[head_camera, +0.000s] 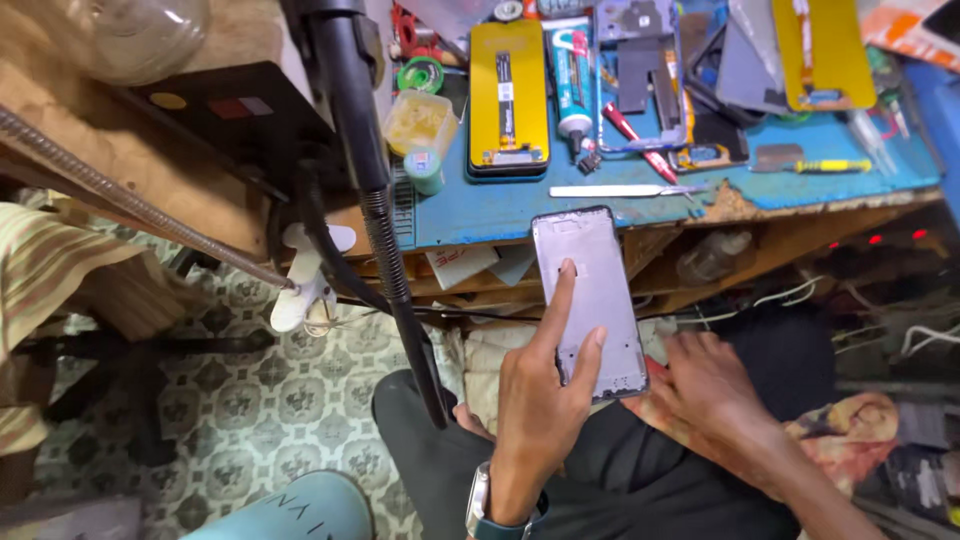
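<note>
Grey metal catches the light: the phone frame (590, 300) is up off the lap, gripped by the left hand (540, 400), index finger stretched along its face and the other fingers (590, 355) wrapped at its lower edge. Just right of those fingers, the right hand (710, 385) lies loosely curled on a patterned cloth (840, 420), grasping nothing I can see. Beyond the fingertips sits the blue bench (480, 215), with tweezers (620, 190) and a yellow-backed screen panel (508, 95).

L hand (540, 385) raised, index out; R hand (705, 385) low, palm down.
</note>
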